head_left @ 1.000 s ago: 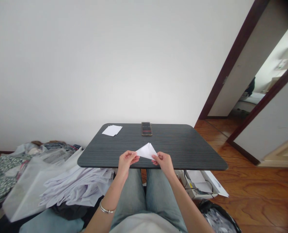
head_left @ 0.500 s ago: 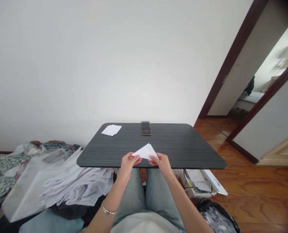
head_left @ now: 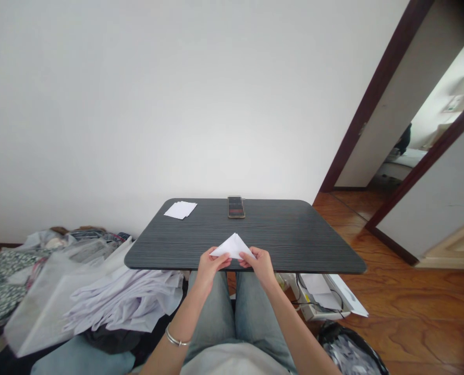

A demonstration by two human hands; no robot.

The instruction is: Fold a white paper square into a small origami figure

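Grip, left (head_left: 213, 265) and right (head_left: 260, 263): pinched on folded paper (head_left: 232, 246) near the counter's (head_left: 294, 237) front edge; uneven pulling could skew your fold.

Table top (head_left: 251, 229) I see as dark, matt, wood-look laminate, fine streaked grain; folded piece (head_left: 233, 246) is white paper, smooth, matt; stacked sheets (head_left: 180, 209) same white paper; phone (head_left: 235, 207) has a dark, smooth, slightly glossy face; wall (head_left: 224, 99) reads smooth, matt, pale; floor (head_left: 415, 307) is glossy reddish-brown wood, swirling grain; bangle (head_left: 174, 337) is shiny silver metal; jeans (head_left: 212, 312) are faded blue denim, matt; white pile (head_left: 126, 299) is soft creased cloth; bag (head_left: 336, 333) is thin black plastic, glossy and crinkled; door frame (head_left: 373, 99) looks like dark reddish wood.
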